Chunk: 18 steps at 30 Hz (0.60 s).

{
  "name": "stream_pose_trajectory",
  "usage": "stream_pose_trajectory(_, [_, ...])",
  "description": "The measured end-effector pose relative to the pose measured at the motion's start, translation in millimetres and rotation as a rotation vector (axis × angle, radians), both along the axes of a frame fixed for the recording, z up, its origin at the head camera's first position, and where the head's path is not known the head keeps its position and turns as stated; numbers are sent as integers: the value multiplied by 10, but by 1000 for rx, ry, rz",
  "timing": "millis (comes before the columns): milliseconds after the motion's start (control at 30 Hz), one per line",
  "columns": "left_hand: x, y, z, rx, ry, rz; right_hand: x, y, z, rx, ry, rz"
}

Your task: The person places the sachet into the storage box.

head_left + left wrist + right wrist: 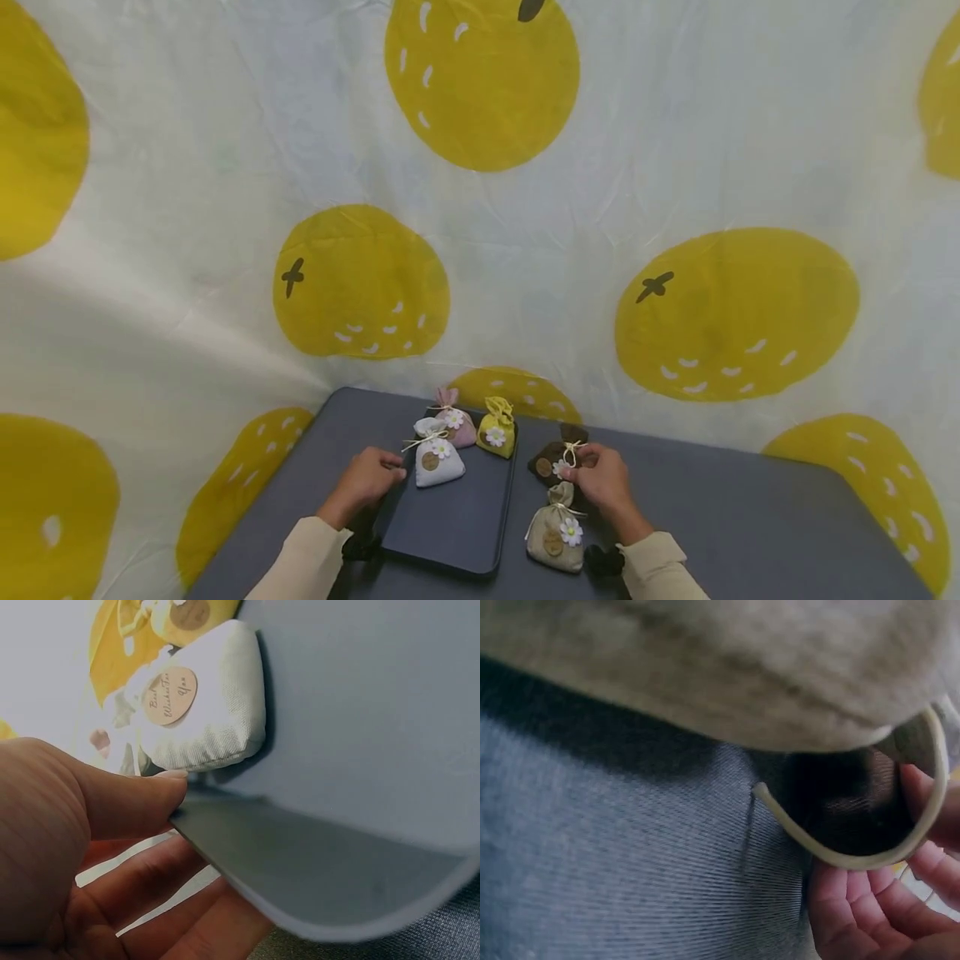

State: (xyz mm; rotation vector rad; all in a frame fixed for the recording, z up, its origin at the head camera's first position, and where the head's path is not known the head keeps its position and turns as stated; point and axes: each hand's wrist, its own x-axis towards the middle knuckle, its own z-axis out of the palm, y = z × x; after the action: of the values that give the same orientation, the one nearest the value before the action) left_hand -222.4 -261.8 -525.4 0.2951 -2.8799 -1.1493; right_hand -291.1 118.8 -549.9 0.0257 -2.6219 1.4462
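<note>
My left hand (371,477) grips the left rim of a dark grey tray (450,525); in the left wrist view its thumb lies over the rim and the other fingers go underneath. On the tray's far part sit a white drawstring pouch (431,477), a pink pouch (463,432) and a yellow pouch (507,440). Right of the tray, my right hand (606,483) pinches a dark brown drawstring pouch (542,458) near its tied neck. A beige pouch (536,537) with a flower lies just nearer, and fills the top of the right wrist view.
A dark grey table (720,517) carries the tray and the loose pouches. Behind it hangs a pale cloth (525,292) printed with large yellow fruit, close along the table's back edge. Loose cord ends (855,861) stick out from the beige pouch.
</note>
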Motion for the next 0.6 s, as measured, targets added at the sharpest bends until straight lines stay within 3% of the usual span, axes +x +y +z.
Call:
stream_pose_trajectory(333, [-48, 1, 46, -27, 16, -2, -81, 15, 69, -125, 2, 37])
stream_pose_trajectory(600, [-41, 12, 48, -45, -2, -5, -66, 58, 235, -137, 19, 44])
